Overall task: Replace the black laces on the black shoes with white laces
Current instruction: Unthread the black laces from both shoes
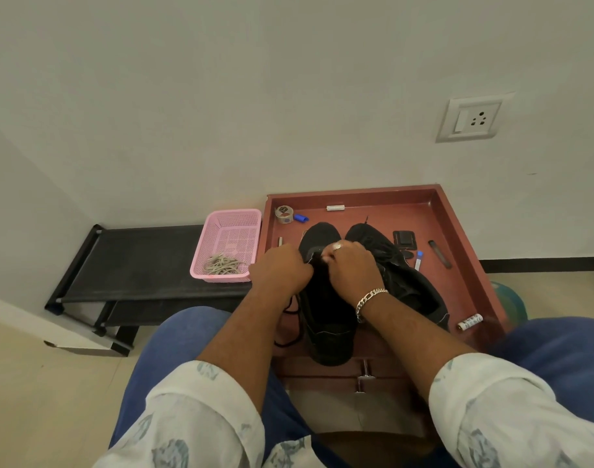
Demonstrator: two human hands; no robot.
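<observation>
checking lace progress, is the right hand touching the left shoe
Touching. The head view shows the right hand resting on the left shoe, fingers curled at its laces.

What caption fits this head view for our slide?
Both hands work the black lace on the left black shoe; white laces wait in the pink basket.

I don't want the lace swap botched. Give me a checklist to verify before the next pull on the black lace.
1. Both hands on the left shoe: left hand and right hand meet at its eyelets: ok.
2. Black lace loosened, trailing off the shoe's left side: ok.
3. Which eyelets are emptied: cannot tell.
4. White laces ready in the pink basket: ok.
5. Right shoe unlaced: cannot tell.
</observation>
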